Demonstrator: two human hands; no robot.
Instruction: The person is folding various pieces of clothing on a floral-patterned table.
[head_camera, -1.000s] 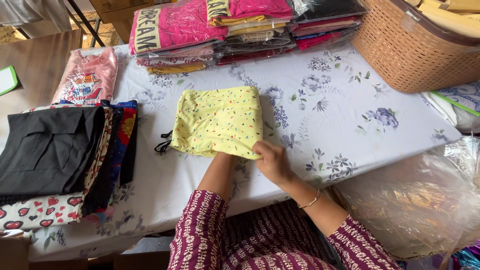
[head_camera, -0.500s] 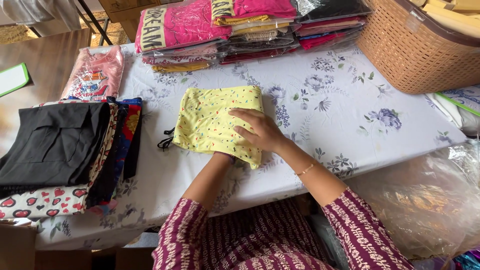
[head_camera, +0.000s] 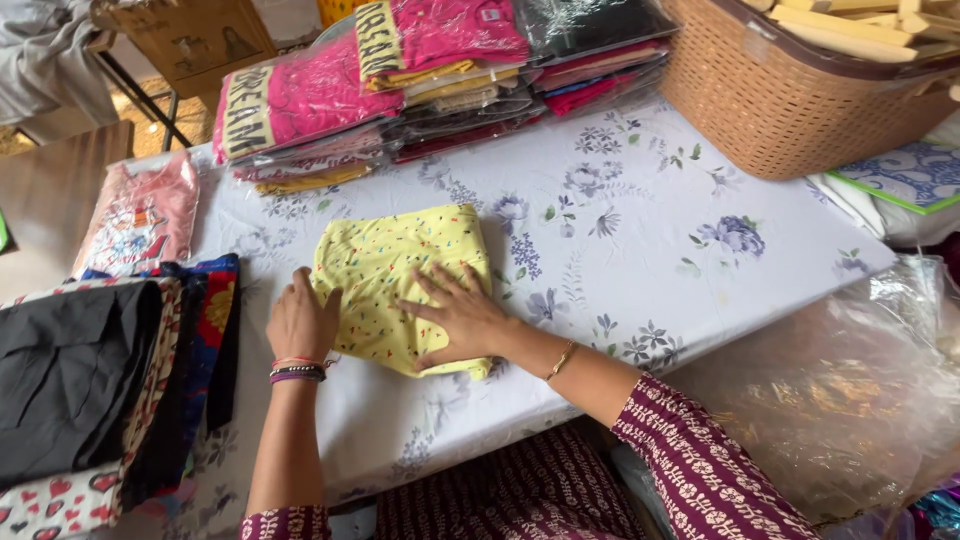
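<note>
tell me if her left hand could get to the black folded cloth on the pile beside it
Probably yes: the left hand rests at the yellow garment's edge, and the black cloth lies uncovered on the pile just to its left.

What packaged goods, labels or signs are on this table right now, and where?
Clear bags of folded pink garments: far edge, flat stack, pink with a pale lettered band.
Second bagged stack: right of it, pink, yellow and dark layers.
Bagged pink printed top: far left, flat.
Loose clear plastic: near right, crumpled.
No screens visible.
</note>
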